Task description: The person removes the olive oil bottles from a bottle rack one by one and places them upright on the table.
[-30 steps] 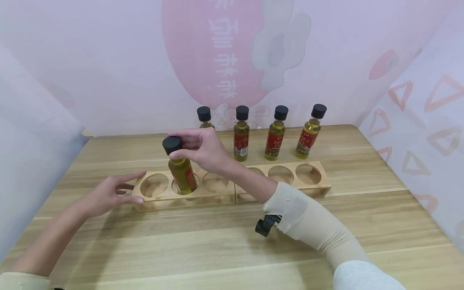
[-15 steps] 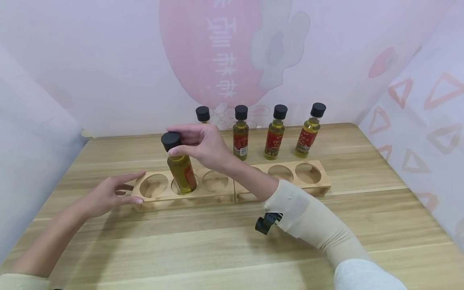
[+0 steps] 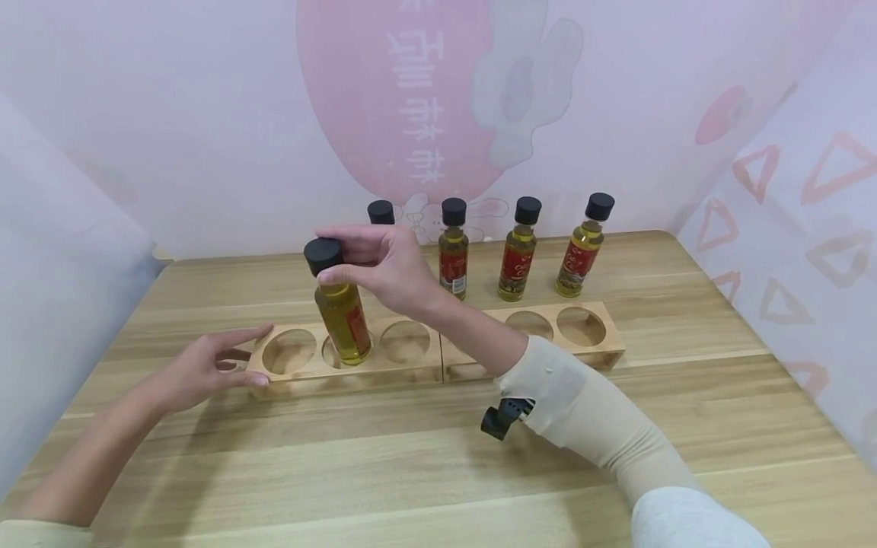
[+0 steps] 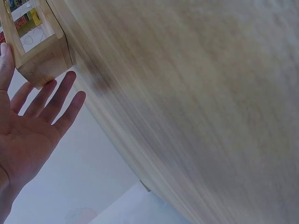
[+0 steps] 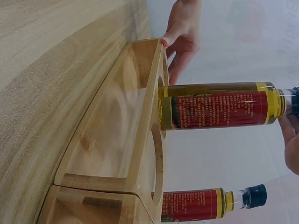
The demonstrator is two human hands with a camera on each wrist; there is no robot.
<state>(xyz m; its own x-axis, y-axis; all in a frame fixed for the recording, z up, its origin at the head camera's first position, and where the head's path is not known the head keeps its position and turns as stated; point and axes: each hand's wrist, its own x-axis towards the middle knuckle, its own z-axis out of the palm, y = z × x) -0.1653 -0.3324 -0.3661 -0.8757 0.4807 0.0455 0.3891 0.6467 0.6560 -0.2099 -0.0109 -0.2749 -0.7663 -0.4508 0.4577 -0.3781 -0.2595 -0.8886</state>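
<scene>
Thumb and fingers of my right hand (image 3: 400, 278) grip an oil bottle (image 3: 346, 327) around its neck, just under the black cap. The bottle has a red label and yellow oil, and leans slightly. Its base is at about the top of the middle hole of the left wooden bottle rack (image 3: 393, 370), as the right wrist view shows of the bottle (image 5: 219, 105). My left hand (image 3: 195, 374) holds that rack's left end between thumb and index finger. In the left wrist view the other fingers of the left hand (image 4: 32, 135) are extended by the end panel.
A second wooden rack (image 3: 611, 335) with round holes adjoins on the right. Behind the racks stand several similar oil bottles (image 3: 517, 262) in a row; the leftmost is mostly hidden by my right hand. A printed curtain (image 3: 205, 152) encloses the table (image 3: 384, 472).
My right hand has risen a little, lifting the bottle upward in the middle hole. My left hand stays on the rack's end. The view has shifted slightly.
</scene>
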